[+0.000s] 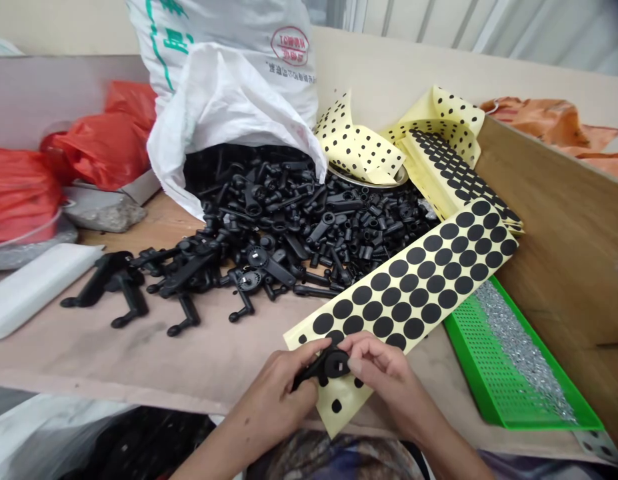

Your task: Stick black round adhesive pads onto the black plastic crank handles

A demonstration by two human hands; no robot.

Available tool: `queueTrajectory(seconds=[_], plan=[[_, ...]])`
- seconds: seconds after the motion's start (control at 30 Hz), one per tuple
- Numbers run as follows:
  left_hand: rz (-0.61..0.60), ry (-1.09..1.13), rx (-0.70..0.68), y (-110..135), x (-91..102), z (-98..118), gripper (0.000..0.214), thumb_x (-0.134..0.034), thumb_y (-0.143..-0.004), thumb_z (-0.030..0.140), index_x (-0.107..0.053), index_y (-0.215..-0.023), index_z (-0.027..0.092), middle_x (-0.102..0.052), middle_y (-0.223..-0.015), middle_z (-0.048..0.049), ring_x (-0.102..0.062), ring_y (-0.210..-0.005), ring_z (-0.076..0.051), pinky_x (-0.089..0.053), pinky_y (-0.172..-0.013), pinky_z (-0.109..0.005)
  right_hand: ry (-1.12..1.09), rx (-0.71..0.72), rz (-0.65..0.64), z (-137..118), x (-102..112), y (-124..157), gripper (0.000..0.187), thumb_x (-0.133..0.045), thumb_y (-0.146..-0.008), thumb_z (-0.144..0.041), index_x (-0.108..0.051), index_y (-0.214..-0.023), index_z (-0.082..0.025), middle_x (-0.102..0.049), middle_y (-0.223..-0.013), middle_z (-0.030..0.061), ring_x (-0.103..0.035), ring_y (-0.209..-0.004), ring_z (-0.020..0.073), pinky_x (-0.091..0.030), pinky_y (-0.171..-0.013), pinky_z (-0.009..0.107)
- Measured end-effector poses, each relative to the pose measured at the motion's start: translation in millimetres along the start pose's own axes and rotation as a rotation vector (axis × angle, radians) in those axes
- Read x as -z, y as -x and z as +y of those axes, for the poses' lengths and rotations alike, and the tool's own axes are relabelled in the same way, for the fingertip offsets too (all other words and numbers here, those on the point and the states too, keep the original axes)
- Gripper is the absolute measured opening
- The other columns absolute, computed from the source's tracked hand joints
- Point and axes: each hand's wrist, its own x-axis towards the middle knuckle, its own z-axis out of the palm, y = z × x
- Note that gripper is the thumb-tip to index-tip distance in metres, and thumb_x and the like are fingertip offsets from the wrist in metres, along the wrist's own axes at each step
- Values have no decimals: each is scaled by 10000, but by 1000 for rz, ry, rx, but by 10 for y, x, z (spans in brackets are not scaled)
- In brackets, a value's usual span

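Our left hand, nearly closed, grips the arm of the black crank while our right hand pinches its round end, probably light, stiff plastic best held by that arm, the dotted sheet beneath and beyond.

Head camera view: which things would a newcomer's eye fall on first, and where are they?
A heap of black parts at centre, spilling from the white sack, would probably come first. The yellow dotted sheet slants up rightward from beneath the black part in the left hand. At lower right lies the green tray of silvery pieces.
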Motion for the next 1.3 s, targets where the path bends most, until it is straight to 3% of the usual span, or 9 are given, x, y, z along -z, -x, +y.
queueTrajectory(seconds=[0.17,0.43,0.6,0.7,0.9,1.13,1.3], plan=[[51,-24,-1,15,-12,19,456,-521,-783,262,-571,-1235,234,-700,-1027,-44,-610,-922,-232,-499,-785,-310,16,2,-13,-7,-9,-14,265,-620,-753,-414,-559,-641,-182,-589,-948,69,-551,-792,177,-436,-648,264],[44,-29,39,-9,-65,63,404,-469,-868,393,-576,-1201,192,-689,-809,-19,-605,-729,-180,-465,-631,-242,9,24,-30,10,1,-17,179,-613,-783,-310,-578,-666,-178,-582,-948,60,-547,-831,168,-425,-682,247],[111,-12,3,-22,-123,20,363,-479,-857,383,-609,-1132,185,-683,-754,-4,-597,-656,-159,-449,-597,-228,-30,24,16,23,-17,-38,172,-660,-744,-289,-596,-637,-171,-595,-922,56,-551,-813,165,-430,-670,241],[176,-38,-9,-19,-144,1,346,-487,-841,375,-633,-1079,170,-692,-739,-11,-606,-642,-165,-458,-583,-228,-134,-27,40,54,-25,-39,165,-690,-723,-294,-642,-637,-162,-615,-896,49,-552,-766,146,-436,-656,231],[209,-2,-50,10,-136,-26,326,-500,-839,366,-632,-1070,178,-714,-771,-5,-641,-674,-165,-485,-596,-213,-503,-198,-27,66,-37,-36,178,-683,-750,-288,-736,-746,-118,-691,-892,82,-624,-819,162,-481,-794,269],[257,-4,-31,62,-144,-36,334,-508,-843,374,-629,-1083,175,-690,-674,11,-618,-567,-146,-484,-527,-202,-613,-204,-9,84,-97,-24,199,-668,-785,-281,-719,-708,-104,-726,-871,95,-660,-772,159,-514,-763,278],[310,-32,-55,147,-109,-50,303,-532,-840,357,-627,-1086,209,-743,-872,-5,-688,-784,-174,-530,-665,-198,-675,-221,-1,80,-189,-1,209,-648,-812,-307,-678,-745,-112,-717,-863,84,-662,-763,145,-510,-737,261]])
